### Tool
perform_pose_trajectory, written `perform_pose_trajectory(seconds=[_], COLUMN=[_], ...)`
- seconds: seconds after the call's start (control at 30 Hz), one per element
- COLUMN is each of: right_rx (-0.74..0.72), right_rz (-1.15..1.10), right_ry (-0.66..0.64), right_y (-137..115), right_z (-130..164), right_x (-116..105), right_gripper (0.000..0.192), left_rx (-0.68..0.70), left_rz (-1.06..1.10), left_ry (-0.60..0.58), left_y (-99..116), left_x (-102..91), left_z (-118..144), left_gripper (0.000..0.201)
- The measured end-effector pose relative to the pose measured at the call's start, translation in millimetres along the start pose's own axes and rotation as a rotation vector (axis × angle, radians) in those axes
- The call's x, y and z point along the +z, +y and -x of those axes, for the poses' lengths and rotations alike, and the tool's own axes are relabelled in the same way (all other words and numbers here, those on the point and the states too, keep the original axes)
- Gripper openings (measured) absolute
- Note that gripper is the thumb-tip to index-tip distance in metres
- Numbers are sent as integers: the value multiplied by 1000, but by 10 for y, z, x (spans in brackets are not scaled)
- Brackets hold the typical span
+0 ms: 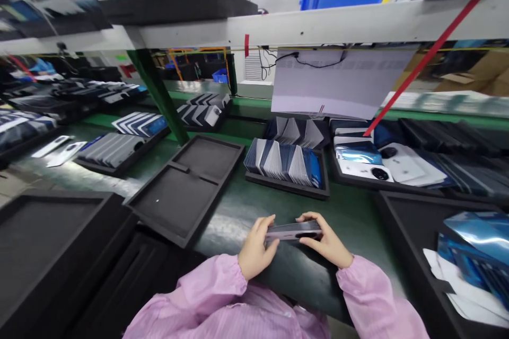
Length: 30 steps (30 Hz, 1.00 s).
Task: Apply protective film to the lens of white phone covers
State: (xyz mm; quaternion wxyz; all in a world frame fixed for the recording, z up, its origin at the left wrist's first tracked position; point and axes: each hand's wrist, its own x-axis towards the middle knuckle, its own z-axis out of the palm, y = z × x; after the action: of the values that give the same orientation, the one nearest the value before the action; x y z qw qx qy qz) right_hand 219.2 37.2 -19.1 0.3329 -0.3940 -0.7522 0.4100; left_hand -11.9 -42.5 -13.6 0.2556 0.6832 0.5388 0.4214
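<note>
Green matting covered the workbench [238, 212], with empty black trays [186, 185] at left and a tray of stacked covers [284, 161] at centre (shelving ran overhead). Low in the frame's middle, the left hand [254, 251] and right hand [328, 243] pinched a flat phone [293, 231] by its ends, fingers curled around it.

A long green-topped desk [238, 206] runs beneath a white metal shelf beam [318, 24], with a dark green slanted post [159, 95] rising from the desk to that beam.
</note>
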Motion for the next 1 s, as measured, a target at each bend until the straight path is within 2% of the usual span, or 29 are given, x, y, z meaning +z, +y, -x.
perform_pose_trajectory(seconds=[0.07, 0.1, 0.13, 0.2, 0.27, 0.3, 0.4, 0.47, 0.57, 0.67, 0.77, 0.83, 0.9, 1.0], right_rx=[38, 59, 75, 73, 22, -5, -41, -48, -55, -21, -18, -40, -52, -42], right_rz=[3, 18, 42, 90, 113, 117, 147, 172, 208, 263, 330, 366, 382, 371], right_ry=[18, 22, 17, -7, -30, -37, 10, 85, 160, 163, 150, 128, 111, 120], right_y=[28, 31, 27, 0, -35, -47, -37, 8, 95, 167, 227, 270, 313, 367], right_z=[-13, -15, -12, 10, 43, 60, 95, 99, 83, 66, 62, 65, 66, 56], right_x=[37, 43, 42, 37, 48, 63, 129, 157, 128, 45, 1, 3, 13, 9], right_gripper=[55, 51, 44, 30, 22, 20, 24, 40, 64, 60, 53, 49, 46, 41], left_rx=[-39, -48, -49, -30, -7, 2, 19, 15, -62, -222, -425, -555, -674, -805], left_rz=[27, -2, -76, -296, -491, -548, -617, -669, -762, -865, -951, -974, -967, -937], left_ry=[62, 49, -15, -233, -436, -498, -574, -588, -490, -259, -32, 59, 103, 120], left_y=[11, 28, 52, 111, 171, 195, 234, 230, 160, -43, -410, -709, -1004, -1376], left_x=[56, 51, 24, -69, -165, -202, -276, -367, -702, -1270, -1897, -2247, -2501, -2709], left_z=[-11, -24, -43, -95, -158, -191, -287, -359, -545, -893, -1331, -1587, -1774, -1933], left_gripper=[45, 40, 36, 32, 27, 24, 14, 13, 16, 23, 31, 34, 35, 36])
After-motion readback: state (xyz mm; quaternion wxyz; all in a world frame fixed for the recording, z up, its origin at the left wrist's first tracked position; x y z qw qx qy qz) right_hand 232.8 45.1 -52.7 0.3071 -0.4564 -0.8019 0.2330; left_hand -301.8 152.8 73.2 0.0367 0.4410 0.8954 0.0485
